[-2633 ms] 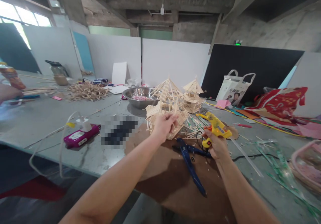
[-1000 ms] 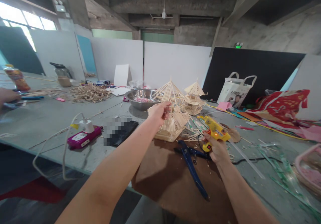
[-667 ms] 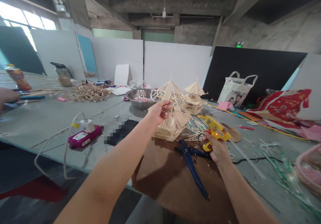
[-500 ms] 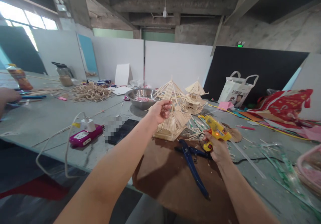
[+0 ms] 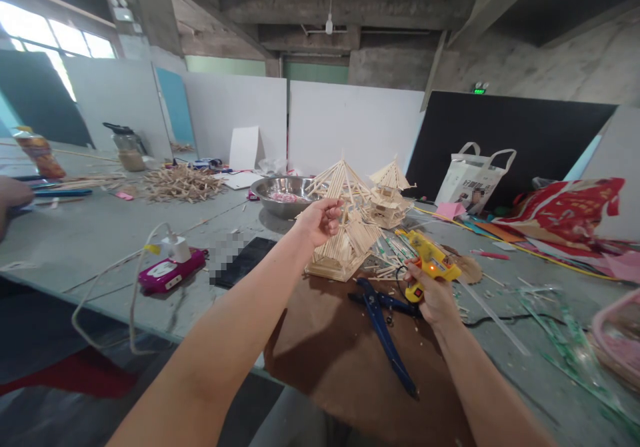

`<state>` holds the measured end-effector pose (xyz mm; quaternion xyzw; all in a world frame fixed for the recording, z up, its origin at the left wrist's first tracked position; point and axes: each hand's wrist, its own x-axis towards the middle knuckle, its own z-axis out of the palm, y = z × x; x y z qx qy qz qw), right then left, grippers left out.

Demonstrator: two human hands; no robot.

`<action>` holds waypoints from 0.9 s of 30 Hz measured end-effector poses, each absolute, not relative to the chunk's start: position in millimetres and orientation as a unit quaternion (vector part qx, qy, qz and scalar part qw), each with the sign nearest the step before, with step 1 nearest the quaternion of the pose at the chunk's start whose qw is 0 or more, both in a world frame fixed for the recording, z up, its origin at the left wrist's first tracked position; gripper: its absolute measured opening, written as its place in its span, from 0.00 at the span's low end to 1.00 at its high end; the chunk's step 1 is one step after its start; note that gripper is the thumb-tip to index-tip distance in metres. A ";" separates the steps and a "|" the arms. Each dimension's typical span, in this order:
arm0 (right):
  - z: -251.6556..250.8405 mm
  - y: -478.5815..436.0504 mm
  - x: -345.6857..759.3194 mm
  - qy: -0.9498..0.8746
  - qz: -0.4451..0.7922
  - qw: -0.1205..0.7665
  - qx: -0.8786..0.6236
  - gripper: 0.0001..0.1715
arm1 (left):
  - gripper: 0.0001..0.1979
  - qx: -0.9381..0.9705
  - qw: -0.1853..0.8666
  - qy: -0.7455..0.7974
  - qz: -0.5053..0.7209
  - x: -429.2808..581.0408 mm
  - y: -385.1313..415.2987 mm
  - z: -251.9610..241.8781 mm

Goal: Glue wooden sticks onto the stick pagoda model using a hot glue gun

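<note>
My left hand (image 5: 324, 222) is at the roof of a model pavilion (image 5: 345, 250) built of thin wooden sticks. Its fingers are curled together against the model; what they pinch, if anything, is too small to make out. In my right hand (image 5: 436, 297) is a yellow hot glue gun (image 5: 431, 260) with an orange light glowing on its side and a clear glue stick (image 5: 495, 320) trailing from its back. Blue-handled cutters (image 5: 385, 337) lie on the brown board (image 5: 320, 360) in front of the model. Behind it stands a smaller stick tower (image 5: 389, 200).
A steel bowl (image 5: 280, 200) sits behind my left hand, near a heap of short sticks (image 5: 183, 185). A purple power strip (image 5: 173, 272) with a white cable and a dark tablet-like slab (image 5: 247, 260) lie left. Green-clear plastic packaging (image 5: 565, 333) is at right. Another person's hand (image 5: 15, 193) shows far left.
My two hands, the glue gun and the model hold almost the same positions. At the far left, the other person's hand has shifted slightly.
</note>
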<state>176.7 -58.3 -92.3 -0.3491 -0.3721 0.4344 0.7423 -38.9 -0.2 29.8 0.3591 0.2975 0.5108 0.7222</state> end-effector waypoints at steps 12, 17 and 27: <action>-90.0 -59.6 175.3 -0.362 0.437 0.742 -0.358 0.15 | 0.02 0.367 0.714 0.298 0.516 -38.7 3.3 23.8; -90.2 -59.7 175.3 -0.368 0.431 0.744 -0.354 0.15 | 0.02 0.367 0.703 0.304 0.527 -38.6 3.2 22.0; -92.2 -59.2 176.6 -0.369 0.434 0.741 -0.356 0.15 | 0.01 0.355 0.668 0.317 0.572 -30.9 -1.9 22.5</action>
